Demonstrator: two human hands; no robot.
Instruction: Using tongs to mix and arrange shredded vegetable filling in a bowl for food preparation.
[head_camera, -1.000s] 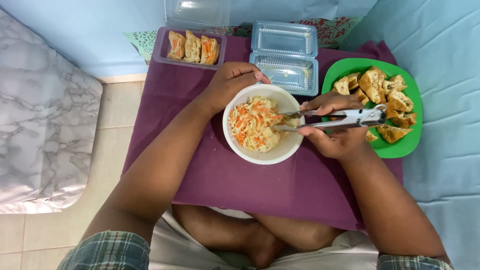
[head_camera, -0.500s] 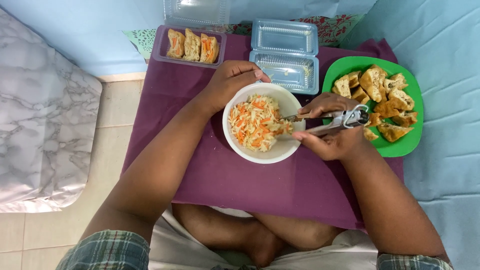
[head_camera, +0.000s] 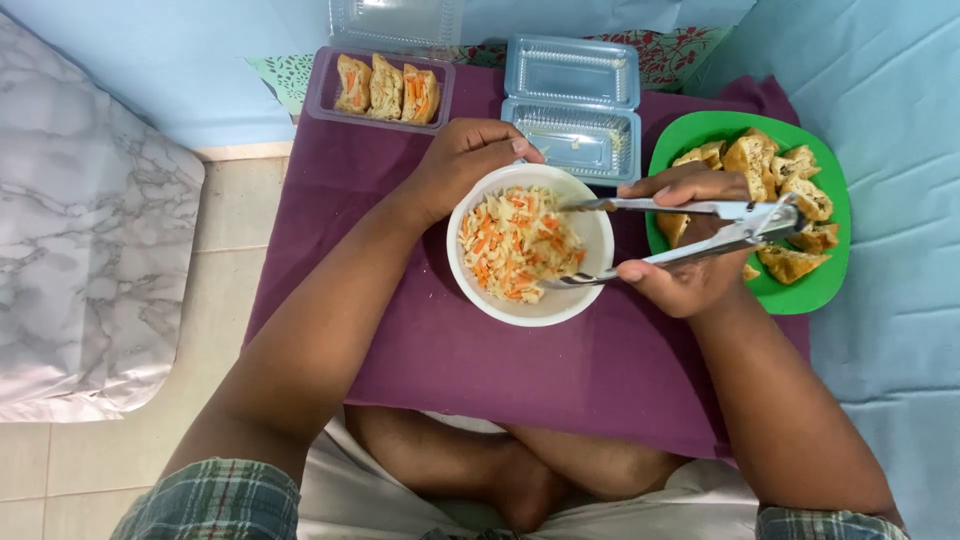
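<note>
Over white bowl (head_camera: 530, 305), right hand (head_camera: 685, 265) gripping spread tongs (head_camera: 680, 230), left hand (head_camera: 465, 165) clasping rim.

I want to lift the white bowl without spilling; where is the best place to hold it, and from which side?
Grip the white bowl at its bare far-left rim, where the left hand rests. The tongs in the right hand block the right side.
</note>
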